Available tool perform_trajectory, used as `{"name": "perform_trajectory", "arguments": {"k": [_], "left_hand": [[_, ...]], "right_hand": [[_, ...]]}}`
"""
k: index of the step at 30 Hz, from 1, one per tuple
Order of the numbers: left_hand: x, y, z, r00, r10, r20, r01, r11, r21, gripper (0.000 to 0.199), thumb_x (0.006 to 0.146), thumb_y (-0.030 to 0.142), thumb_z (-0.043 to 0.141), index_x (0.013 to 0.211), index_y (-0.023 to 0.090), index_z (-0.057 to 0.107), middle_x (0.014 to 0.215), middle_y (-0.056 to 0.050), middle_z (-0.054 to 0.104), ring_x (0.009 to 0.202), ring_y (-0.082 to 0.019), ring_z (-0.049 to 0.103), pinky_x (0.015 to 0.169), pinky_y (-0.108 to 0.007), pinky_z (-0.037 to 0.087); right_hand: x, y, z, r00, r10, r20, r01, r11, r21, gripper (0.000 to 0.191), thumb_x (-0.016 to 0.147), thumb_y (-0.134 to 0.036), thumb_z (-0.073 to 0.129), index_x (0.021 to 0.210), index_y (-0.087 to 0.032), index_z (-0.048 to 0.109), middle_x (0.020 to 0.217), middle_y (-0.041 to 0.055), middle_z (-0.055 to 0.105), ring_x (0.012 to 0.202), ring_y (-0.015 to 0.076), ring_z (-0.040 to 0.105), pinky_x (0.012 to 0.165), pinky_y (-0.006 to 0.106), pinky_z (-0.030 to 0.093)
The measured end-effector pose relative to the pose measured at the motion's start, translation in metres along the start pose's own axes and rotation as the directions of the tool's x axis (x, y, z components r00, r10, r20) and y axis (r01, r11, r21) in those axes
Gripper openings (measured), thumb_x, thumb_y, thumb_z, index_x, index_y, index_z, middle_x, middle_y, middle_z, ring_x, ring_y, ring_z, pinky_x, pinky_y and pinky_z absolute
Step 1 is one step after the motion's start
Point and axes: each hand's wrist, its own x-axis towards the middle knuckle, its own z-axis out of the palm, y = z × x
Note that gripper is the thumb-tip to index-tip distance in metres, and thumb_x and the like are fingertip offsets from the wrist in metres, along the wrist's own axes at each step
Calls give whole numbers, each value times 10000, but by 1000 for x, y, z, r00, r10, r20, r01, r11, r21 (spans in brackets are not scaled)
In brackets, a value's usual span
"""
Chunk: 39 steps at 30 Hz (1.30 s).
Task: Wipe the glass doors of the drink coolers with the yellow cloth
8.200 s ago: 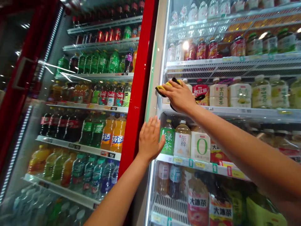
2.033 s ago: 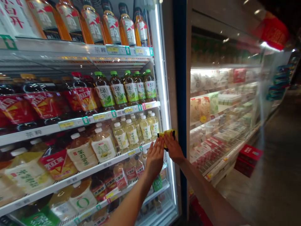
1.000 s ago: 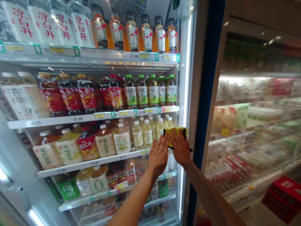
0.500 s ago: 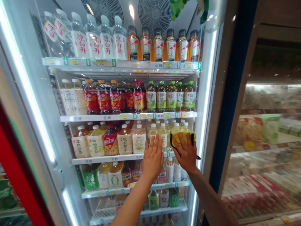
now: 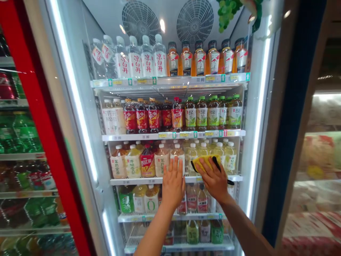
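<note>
A drinks cooler with a glass front fills the middle of the view. Palm forward and fingers stretched upward, my left hand (image 5: 173, 185) lies against the glass, in front of the third shelf (image 5: 138, 181); nothing is in it. To its right, my right hand (image 5: 214, 179) presses a yellow cloth (image 5: 198, 164) with black edging to the glass, fingers spread over it. Bottles of pale tea (image 5: 193, 153) stand behind the cloth. On the second shelf are red-labelled bottles (image 5: 142, 115) and green-capped bottles (image 5: 201, 112).
Clear water bottles (image 5: 134, 58) and amber bottles (image 5: 213, 58) line the top shelf. Green plastic grapes (image 5: 226, 16) hang at the top right. A red frame (image 5: 34, 92) and another drinks shelf (image 5: 21, 156) are at the left; packaged goods (image 5: 319, 153) stand at the right.
The view has shifted left, so the cooler appears farther right. My right hand and the cloth have moved left across the glass relative to the bottles; my left hand also sits farther left on it.
</note>
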Motion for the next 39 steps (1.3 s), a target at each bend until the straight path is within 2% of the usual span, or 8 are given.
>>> {"name": "perform_trajectory", "arguments": {"k": [4,9,12,17,20,25,32,39], "left_hand": [[-12,-23,-4,1000,-3,12,3,1000,1,839,960,149,485,1649,171,6,1703,-143,199,1584,-310,168,1247,-578,276],[-17,-53,-11,999,-35,-15,35,999,-5,833,965,144,474,1649,182,1,1704,-141,201,1586,-318,150,1244,-595,277],[-23,-69,-15,999,-31,-10,31,999,-18,831,962,140,473,1651,200,12,1706,-133,198,1583,-322,161,1238,-600,289],[-39,-95,-21,998,-66,-3,66,998,8,814,979,155,463,1649,180,1,1700,-154,209,1582,-324,169,1225,-618,301],[-46,-114,-26,995,-101,-3,101,995,22,807,986,168,468,1648,168,6,1698,-168,206,1585,-324,151,1225,-613,301],[-52,-136,-32,990,-141,15,141,990,19,809,990,184,488,1651,228,24,1713,-162,141,1583,-334,144,1222,-630,291],[-67,-155,-36,991,-133,12,133,991,0,817,993,171,471,1646,176,-20,1701,-189,165,1580,-334,155,1224,-623,295],[-77,-188,-40,991,-137,-2,137,990,-4,799,1006,213,484,1649,199,12,1708,-184,130,1582,-342,137,1222,-633,292]], "right_hand": [[14,2,1,999,-1,-54,0,1000,-10,352,999,-240,584,1330,-319,674,1358,1,705,1530,194,339,1265,438,180],[60,-60,32,975,187,-119,-194,979,-55,360,991,-259,586,1335,-305,680,1446,45,638,1540,291,317,1234,520,209],[49,-86,39,989,134,-61,-137,990,-44,393,1011,-264,540,1385,-324,642,1423,35,657,1520,272,360,1247,503,163],[26,-74,24,998,-51,30,52,998,-24,392,1013,-285,542,1388,-358,627,1369,-21,697,1447,196,454,1240,413,185],[50,-83,32,998,28,-53,-33,995,-95,384,994,-288,584,1367,-355,645,1376,-2,692,1440,217,458,1211,428,213],[77,-151,67,980,150,-129,-162,983,-87,425,1004,-264,544,1422,-307,605,1436,52,646,1496,268,375,1206,495,164],[51,-151,54,991,-128,47,126,991,43,421,1028,-229,510,1429,-328,590,1408,-24,670,1513,151,343,1272,396,131],[105,-192,86,996,53,-69,-53,999,2,508,1008,-251,536,1514,-277,500,1500,62,590,1573,205,225,1281,479,72]]}}
